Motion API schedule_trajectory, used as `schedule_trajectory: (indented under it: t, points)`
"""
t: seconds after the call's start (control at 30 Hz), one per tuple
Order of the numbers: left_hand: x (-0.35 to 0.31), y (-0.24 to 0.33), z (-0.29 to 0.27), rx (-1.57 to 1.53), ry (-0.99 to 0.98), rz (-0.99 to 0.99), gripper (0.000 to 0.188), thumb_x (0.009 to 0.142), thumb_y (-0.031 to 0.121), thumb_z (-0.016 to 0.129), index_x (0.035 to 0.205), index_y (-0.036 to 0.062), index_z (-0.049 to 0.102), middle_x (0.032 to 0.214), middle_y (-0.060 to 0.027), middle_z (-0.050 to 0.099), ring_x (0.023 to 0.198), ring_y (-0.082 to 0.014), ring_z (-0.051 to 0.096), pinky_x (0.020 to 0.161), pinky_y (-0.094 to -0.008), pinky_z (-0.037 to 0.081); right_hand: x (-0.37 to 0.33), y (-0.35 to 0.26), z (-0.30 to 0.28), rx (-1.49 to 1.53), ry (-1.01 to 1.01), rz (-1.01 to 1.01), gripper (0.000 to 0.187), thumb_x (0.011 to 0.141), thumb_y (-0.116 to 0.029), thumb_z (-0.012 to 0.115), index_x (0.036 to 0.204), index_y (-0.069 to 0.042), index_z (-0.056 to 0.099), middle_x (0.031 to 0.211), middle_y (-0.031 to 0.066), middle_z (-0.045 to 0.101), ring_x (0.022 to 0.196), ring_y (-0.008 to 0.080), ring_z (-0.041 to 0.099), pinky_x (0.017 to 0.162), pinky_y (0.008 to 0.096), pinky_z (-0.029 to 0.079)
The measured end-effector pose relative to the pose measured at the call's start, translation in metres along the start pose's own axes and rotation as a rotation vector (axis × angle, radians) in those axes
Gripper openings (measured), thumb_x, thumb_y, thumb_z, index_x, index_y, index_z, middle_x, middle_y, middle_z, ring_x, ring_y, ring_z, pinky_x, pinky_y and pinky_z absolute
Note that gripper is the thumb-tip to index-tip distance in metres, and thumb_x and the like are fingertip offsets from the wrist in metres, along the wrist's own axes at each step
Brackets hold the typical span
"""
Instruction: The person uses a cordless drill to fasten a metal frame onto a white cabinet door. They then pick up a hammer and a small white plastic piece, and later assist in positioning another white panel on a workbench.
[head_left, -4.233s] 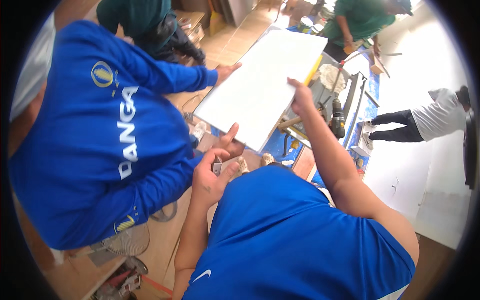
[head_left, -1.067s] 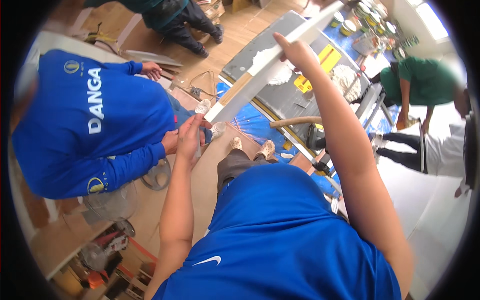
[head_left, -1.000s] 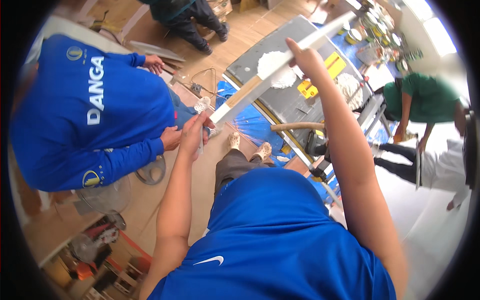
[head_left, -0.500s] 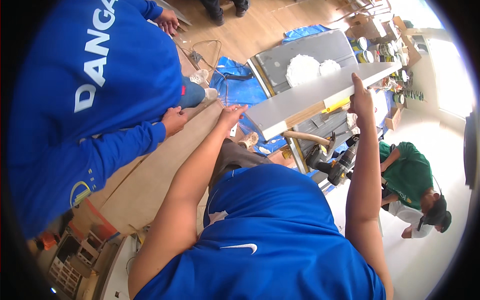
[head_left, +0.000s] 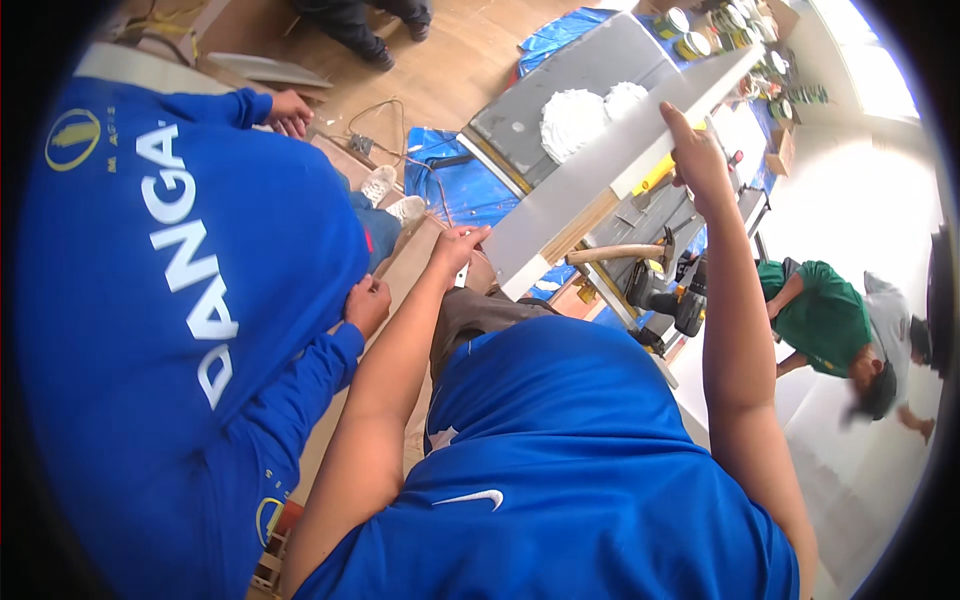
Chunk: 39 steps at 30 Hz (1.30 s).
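Observation:
A long, pale grey-white panel [head_left: 570, 210] with a bare wood strip along its near edge is raised at a slant over a worktable. My right hand [head_left: 697, 160] is closed on its right part, thumb up along the face. A yellow strip [head_left: 655, 175] shows beside that hand; what it belongs to is unclear. At the panel's near left end, my left hand [head_left: 458, 252] is closed with its fingertips by the edge. A small flat white piece [head_left: 461, 275] sticks out below this hand, its kind too small to tell.
On the grey worktable [head_left: 510, 120] are white plaster-like mounds [head_left: 575, 122]. A hammer [head_left: 620, 253] and a cordless drill [head_left: 680, 305] lie nearer. A person in a blue sweatshirt [head_left: 250, 180] stands close left; another in green [head_left: 822, 315] is at right. Cans [head_left: 690, 45] stand at the back.
My view has shifted, and the panel with both hands sits slightly further left. The blue-clad person leans closer and lower. The green-clad person has shifted. Both hands keep their hold.

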<state>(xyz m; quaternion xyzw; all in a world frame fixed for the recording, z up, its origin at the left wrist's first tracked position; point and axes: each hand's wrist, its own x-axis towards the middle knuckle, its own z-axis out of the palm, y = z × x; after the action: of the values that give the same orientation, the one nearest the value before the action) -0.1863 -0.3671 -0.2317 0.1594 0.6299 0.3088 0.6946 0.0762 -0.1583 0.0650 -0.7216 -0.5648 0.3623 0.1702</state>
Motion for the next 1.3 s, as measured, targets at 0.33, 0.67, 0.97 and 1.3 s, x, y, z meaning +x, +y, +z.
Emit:
schedule_trajectory:
  t: [0.33, 0.67, 0.97, 1.3]
  points:
    - [-0.006, 0.006, 0.002, 0.010, 0.020, 0.053, 0.033, 0.093, 0.037, 0.075, 0.103, 0.0061, 0.077, 0.089, -0.0023, 0.070, 0.069, -0.0090, 0.057, 0.056, -0.0264, 0.043, 0.004, 0.001, -0.001, 0.010, 0.019, 0.025, 0.075, 0.088, -0.069, 0.063, 0.075, 0.005, 0.067, 0.063, 0.0070, 0.056, 0.057, 0.0183, 0.056, 0.055, 0.0339, 0.047]
    - [-0.007, 0.002, 0.003, 0.023, 0.022, 0.038, 0.038, 0.094, 0.039, 0.075, 0.108, 0.0036, 0.076, 0.089, -0.0038, 0.072, 0.060, -0.0079, 0.054, 0.052, -0.0261, 0.043, 0.009, 0.007, 0.001, 0.010, 0.013, 0.037, 0.073, 0.089, -0.069, 0.063, 0.074, 0.002, 0.065, 0.063, 0.0046, 0.053, 0.057, 0.0167, 0.055, 0.054, 0.0327, 0.046]
    - [-0.032, 0.028, -0.004, 0.132, 0.112, 0.011, 0.039, 0.095, 0.040, 0.066, 0.114, 0.0065, 0.075, 0.079, -0.0006, 0.064, 0.062, -0.0081, 0.052, 0.055, -0.0258, 0.041, 0.013, 0.016, 0.000, 0.008, -0.020, 0.032, 0.071, 0.090, -0.069, 0.063, 0.083, 0.001, 0.068, 0.065, 0.0015, 0.051, 0.061, 0.0141, 0.055, 0.053, 0.0314, 0.046]
    - [-0.157, 0.157, -0.017, -0.389, -0.298, 0.319, 0.046, 0.098, 0.012, 0.055, 0.143, 0.0014, 0.052, 0.101, -0.0039, 0.064, 0.089, -0.0100, 0.061, 0.078, -0.0264, 0.051, 0.009, 0.013, 0.001, 0.012, 0.014, -0.043, 0.078, 0.088, -0.073, 0.058, 0.075, 0.002, 0.076, 0.064, 0.0153, 0.064, 0.058, 0.0261, 0.063, 0.061, 0.0392, 0.053]
